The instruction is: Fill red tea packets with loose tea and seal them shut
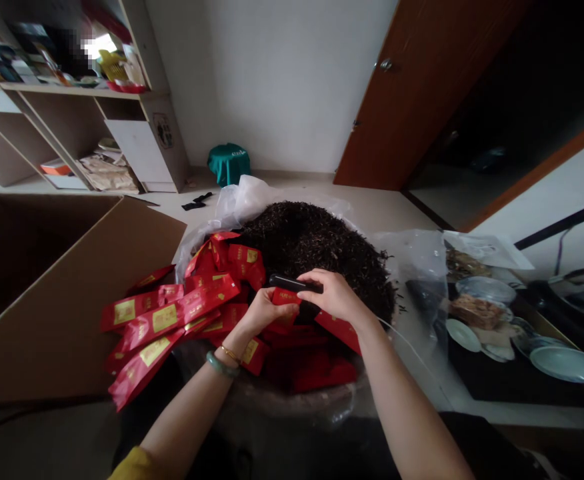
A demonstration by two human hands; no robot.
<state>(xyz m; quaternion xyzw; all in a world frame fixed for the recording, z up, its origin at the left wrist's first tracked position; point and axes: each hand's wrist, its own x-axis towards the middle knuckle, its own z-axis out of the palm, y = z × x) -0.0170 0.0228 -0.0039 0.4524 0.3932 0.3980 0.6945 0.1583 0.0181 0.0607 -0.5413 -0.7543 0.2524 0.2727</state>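
Observation:
My left hand (263,312), with a green bangle and a gold one at the wrist, pinches a red foil pouch (284,297) printed in gold. Across the pouch's top edge lies a slim black handheld bag sealer (283,283), gripped by my right hand (336,293). Behind both hands rises a large heap of dark, dry tea leaves (317,233) in a clear plastic bag (245,193). Several more red pouches (187,307) with gold labels are piled to the left, and others lie below my hands. My forearms partly cover these.
An open cardboard box (82,293) stands on the left. On the right, a dark low table (477,387) bears plates, bowls and dried stuff. Farther back are a shelf unit (162,133), a green-covered bin (229,163) and a brown door (412,87). A white cord (412,350) runs rightward.

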